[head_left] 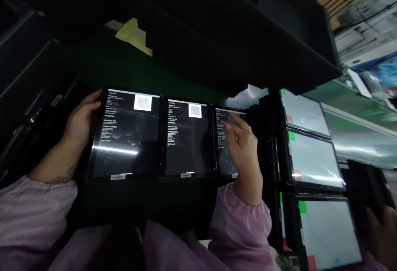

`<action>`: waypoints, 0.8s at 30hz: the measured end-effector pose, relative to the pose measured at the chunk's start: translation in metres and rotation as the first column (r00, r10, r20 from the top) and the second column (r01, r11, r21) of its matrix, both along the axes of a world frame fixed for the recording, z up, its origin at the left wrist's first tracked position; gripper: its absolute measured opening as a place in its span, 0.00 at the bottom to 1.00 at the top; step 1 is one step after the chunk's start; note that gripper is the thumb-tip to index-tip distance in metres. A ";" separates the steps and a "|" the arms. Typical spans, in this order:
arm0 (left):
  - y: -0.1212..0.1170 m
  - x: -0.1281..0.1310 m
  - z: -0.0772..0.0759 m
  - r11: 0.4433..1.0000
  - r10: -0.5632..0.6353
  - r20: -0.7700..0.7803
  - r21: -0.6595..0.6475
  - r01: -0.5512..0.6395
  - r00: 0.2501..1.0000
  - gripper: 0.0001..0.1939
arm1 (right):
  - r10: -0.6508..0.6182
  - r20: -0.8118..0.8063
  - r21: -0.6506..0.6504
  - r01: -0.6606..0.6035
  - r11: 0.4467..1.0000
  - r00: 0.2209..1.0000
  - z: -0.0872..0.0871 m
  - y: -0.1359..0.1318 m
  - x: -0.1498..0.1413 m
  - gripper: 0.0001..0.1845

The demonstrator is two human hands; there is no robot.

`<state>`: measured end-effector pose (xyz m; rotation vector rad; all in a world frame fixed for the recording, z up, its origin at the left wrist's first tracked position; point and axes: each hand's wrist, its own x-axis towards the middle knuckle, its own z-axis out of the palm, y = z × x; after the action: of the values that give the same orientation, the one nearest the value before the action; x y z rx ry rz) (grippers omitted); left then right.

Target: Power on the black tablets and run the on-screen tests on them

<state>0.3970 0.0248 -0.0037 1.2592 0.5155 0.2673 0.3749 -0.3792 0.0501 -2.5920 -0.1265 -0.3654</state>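
Note:
Three dark-screened tablets lie side by side in front of me, with white test text on each. My left hand (pixel 81 120) is at the upper left edge of the left tablet (pixel 125 132), its thumb and fingers closed against that edge. The middle tablet (pixel 187 143) shows a QR code at its upper right, as the left one does. Over the right tablet (pixel 223 155) hovers or rests my right hand (pixel 243 141), fingers apart and holding nothing. Whether a fingertip touches the screen I cannot tell. The hand covers part of that tablet.
Several light-screened tablets (pixel 314 159) with green and red corner marks stand to the right. A dark shelf (pixel 248 35) overhangs the green work surface (pixel 173 200). Yellow paper (pixel 133 35) lies at the back. Another person's hand (pixel 384 234) is at the far right.

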 end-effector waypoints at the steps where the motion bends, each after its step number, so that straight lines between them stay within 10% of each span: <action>1: 0.001 0.000 -0.001 1.000 0.001 0.000 0.005 -0.001 1.000 0.26 | 0.009 0.013 0.018 -0.009 1.000 1.000 0.004 0.003 -0.001 0.23; 6: 0.003 -0.001 -0.003 0.999 -0.009 -0.006 0.030 0.009 1.000 0.26 | 0.047 -0.049 0.092 -0.043 0.995 0.998 0.021 0.010 -0.007 0.25; 14: 0.001 0.001 0.001 0.997 0.021 0.003 0.073 -0.021 1.000 0.26 | -0.230 -0.223 -0.073 0.219 0.973 0.947 0.026 -0.021 -0.007 0.36; 24: 0.000 0.000 0.001 0.989 0.028 0.009 0.146 -0.029 1.000 0.27 | 0.055 -0.372 0.139 -0.003 0.990 0.927 0.023 -0.006 -0.006 0.27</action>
<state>0.3969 0.0247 -0.0024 1.3932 0.5156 0.3376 0.3693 -0.3851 0.0734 -2.4690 -0.0035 0.1335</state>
